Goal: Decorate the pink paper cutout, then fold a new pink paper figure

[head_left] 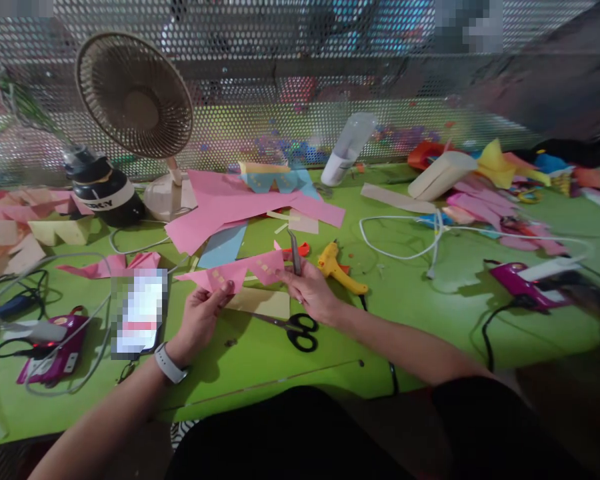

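Between my two hands a pink paper strip (237, 272) with pointed flaps and small yellowish squares is held above the table. My left hand (204, 313) pinches its left part, thumb on top. My right hand (310, 287) grips the right end, and dark tweezers (295, 252) stick up from the same hand. Under the strip lies a flat piece of yellow paper (265, 303). Black-handled scissors (300, 329) rest just below, their blades partly over that paper's lower edge. A yellow glue gun (341, 268) lies on the table right of my right hand.
Pink paper sheets (230, 203) and blue paper (224, 245) lie behind my hands. A fan (135, 100) and black jar (105, 190) stand back left. A phone (143, 310) is by my left wrist. Purple power strips (527, 287) and white cables (395, 257) spread at the sides.
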A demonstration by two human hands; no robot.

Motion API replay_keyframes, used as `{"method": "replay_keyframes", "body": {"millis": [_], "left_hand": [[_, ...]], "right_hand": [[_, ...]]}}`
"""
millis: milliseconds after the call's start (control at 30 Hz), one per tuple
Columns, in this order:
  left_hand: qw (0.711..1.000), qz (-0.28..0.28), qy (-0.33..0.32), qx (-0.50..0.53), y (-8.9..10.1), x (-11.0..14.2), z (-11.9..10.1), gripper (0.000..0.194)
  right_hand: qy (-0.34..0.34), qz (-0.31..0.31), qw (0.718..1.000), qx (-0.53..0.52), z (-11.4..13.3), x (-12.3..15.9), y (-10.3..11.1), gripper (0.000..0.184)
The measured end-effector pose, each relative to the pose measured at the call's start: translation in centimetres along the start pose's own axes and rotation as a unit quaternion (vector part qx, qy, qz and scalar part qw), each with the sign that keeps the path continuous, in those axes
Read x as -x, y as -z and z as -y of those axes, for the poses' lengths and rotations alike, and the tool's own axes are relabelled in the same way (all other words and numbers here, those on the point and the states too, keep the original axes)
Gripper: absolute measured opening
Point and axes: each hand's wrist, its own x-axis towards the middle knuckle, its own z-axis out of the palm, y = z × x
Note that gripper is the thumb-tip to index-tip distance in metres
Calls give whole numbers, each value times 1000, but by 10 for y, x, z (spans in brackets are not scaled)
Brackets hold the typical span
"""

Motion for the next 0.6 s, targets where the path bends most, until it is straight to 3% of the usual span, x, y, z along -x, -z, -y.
{"method": "replay_keyframes", "body": {"millis": [267, 433, 600], "left_hand": [[999, 51, -2, -9, 1, 1, -3, 41], [998, 42, 7, -35, 3, 1, -6, 47], [999, 38, 3, -37, 3, 2, -7, 43]], "right_hand": [[48, -42, 998, -7, 29, -12, 0, 44], [76, -63, 995, -5, 51, -24, 11, 44], [132, -135, 982, 24, 72, -45, 30, 45]]}}
